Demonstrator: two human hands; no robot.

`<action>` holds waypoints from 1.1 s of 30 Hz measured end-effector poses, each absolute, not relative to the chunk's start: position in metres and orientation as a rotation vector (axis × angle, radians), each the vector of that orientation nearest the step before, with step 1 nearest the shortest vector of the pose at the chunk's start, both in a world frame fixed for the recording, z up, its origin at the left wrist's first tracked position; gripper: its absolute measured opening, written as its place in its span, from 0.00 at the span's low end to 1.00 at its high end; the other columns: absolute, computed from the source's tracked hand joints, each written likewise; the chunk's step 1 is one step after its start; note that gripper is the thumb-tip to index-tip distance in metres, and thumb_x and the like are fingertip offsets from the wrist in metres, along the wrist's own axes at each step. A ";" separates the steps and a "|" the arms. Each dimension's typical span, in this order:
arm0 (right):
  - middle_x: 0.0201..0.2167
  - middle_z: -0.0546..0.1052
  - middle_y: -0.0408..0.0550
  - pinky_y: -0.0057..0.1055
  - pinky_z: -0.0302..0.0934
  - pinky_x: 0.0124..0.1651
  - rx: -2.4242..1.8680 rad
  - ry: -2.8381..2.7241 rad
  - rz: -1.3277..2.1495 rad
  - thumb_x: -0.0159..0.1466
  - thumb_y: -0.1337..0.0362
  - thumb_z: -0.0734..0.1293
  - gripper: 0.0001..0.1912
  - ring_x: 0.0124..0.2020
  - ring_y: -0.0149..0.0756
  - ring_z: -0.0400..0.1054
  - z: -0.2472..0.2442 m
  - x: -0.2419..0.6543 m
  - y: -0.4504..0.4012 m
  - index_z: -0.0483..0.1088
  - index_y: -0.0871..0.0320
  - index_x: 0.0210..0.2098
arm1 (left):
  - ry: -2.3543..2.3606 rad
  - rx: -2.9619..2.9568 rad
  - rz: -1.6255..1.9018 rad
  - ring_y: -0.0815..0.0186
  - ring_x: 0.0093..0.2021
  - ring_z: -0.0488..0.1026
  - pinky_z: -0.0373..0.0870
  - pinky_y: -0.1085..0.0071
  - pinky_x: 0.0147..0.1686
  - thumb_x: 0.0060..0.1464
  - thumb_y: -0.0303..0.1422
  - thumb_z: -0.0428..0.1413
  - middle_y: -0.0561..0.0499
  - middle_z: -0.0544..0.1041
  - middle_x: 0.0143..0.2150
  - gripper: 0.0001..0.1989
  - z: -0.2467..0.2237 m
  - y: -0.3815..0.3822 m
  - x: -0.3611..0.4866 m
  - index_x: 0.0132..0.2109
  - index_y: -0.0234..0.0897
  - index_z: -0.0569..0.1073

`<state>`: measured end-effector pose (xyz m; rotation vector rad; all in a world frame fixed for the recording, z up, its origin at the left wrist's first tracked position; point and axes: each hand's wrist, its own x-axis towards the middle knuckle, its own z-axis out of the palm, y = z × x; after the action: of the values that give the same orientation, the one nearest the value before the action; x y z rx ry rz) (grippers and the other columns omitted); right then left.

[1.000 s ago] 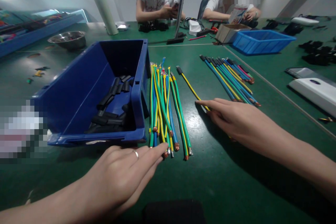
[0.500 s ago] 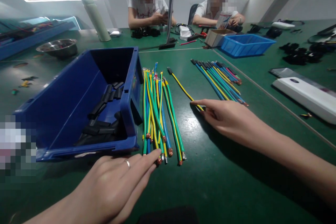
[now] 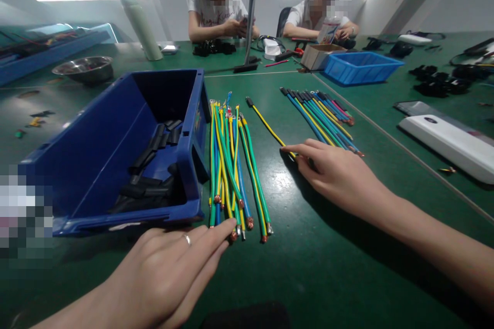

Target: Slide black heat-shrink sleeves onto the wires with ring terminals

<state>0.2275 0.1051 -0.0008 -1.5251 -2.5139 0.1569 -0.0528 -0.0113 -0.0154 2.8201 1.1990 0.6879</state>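
My right hand [image 3: 339, 175] pinches the near end of a yellow-and-green wire [image 3: 269, 126]. A black sleeve [image 3: 249, 101] covers that wire's far end, and the wire slants across the green tabletop. To its left lies a bundle of loose wires [image 3: 233, 164], green, yellow and blue, with ring terminals at the far ends and bare copper at the near ones. My left hand [image 3: 165, 267], with a ring on one finger, rests flat, its outstretched fingertips touching the bundle's near ends. Beyond my right hand, several wires with black sleeves [image 3: 314, 110] lie in a slanted row.
A dark blue bin [image 3: 116, 128] holding short black sleeves [image 3: 154, 149] stands at the left. Farther back are a metal bowl [image 3: 85, 69], a pale green bottle [image 3: 142, 31] and a light blue tray [image 3: 360, 69]. A white case [image 3: 447, 139] lies right. Two people sit across.
My right hand shifts very slightly, still pinching the wire. The left hand and the bundle stay in place.
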 end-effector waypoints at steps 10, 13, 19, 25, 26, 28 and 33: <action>0.45 0.78 0.47 0.32 0.49 0.25 -1.711 -2.506 -0.169 0.70 0.62 0.55 0.21 0.35 0.38 0.73 -0.003 0.236 0.113 0.71 0.49 0.57 | 1.204 2.809 0.669 0.68 0.30 0.80 0.73 0.72 0.27 0.69 0.30 0.46 0.51 0.82 0.39 0.16 -0.018 -0.013 -0.055 0.61 0.34 0.65; 0.47 0.77 0.49 0.32 0.46 0.24 -1.766 -2.510 -0.222 0.71 0.61 0.54 0.21 0.34 0.39 0.73 0.000 0.239 0.114 0.71 0.48 0.57 | 1.206 2.806 0.664 0.68 0.30 0.80 0.73 0.71 0.27 0.69 0.30 0.46 0.51 0.82 0.39 0.17 -0.019 -0.012 -0.055 0.61 0.34 0.65; 0.45 0.77 0.51 0.32 0.41 0.23 -1.807 -2.515 -0.314 0.71 0.60 0.53 0.22 0.31 0.39 0.72 0.001 0.246 0.118 0.73 0.48 0.56 | 1.185 2.806 0.654 0.69 0.30 0.79 0.72 0.71 0.27 0.69 0.29 0.44 0.51 0.82 0.38 0.16 -0.017 -0.012 -0.055 0.60 0.34 0.65; 0.43 0.79 0.53 0.31 0.40 0.21 -1.802 -2.508 -0.449 0.69 0.60 0.55 0.21 0.28 0.39 0.73 -0.001 0.251 0.120 0.73 0.49 0.55 | 1.191 2.809 0.696 0.69 0.29 0.79 0.71 0.72 0.27 0.69 0.29 0.44 0.51 0.82 0.36 0.16 -0.016 -0.012 -0.054 0.60 0.33 0.66; 0.44 0.79 0.53 0.31 0.41 0.21 -1.815 -2.509 -0.445 0.69 0.60 0.55 0.21 0.28 0.40 0.73 0.000 0.251 0.120 0.73 0.49 0.56 | 1.191 2.811 0.699 0.68 0.29 0.79 0.71 0.72 0.27 0.69 0.29 0.44 0.51 0.81 0.36 0.16 -0.016 -0.012 -0.054 0.60 0.33 0.66; 0.45 0.80 0.54 0.31 0.42 0.21 -1.861 -2.508 -0.426 0.69 0.60 0.55 0.22 0.29 0.44 0.74 0.002 0.250 0.121 0.72 0.48 0.56 | 1.189 2.811 0.693 0.68 0.29 0.79 0.71 0.72 0.27 0.69 0.29 0.45 0.51 0.82 0.37 0.16 -0.017 -0.013 -0.054 0.60 0.33 0.66; 0.45 0.81 0.54 0.32 0.47 0.22 -1.944 -2.512 -0.371 0.69 0.60 0.55 0.23 0.32 0.49 0.76 0.006 0.247 0.120 0.70 0.49 0.59 | 1.183 2.819 0.670 0.69 0.29 0.79 0.72 0.71 0.26 0.69 0.29 0.45 0.51 0.82 0.37 0.16 -0.017 -0.012 -0.055 0.61 0.33 0.65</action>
<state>0.2469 0.1205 0.0061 -1.9445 -2.5119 -0.3713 -0.0545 -0.0123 -0.0173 2.8192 1.1831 0.6699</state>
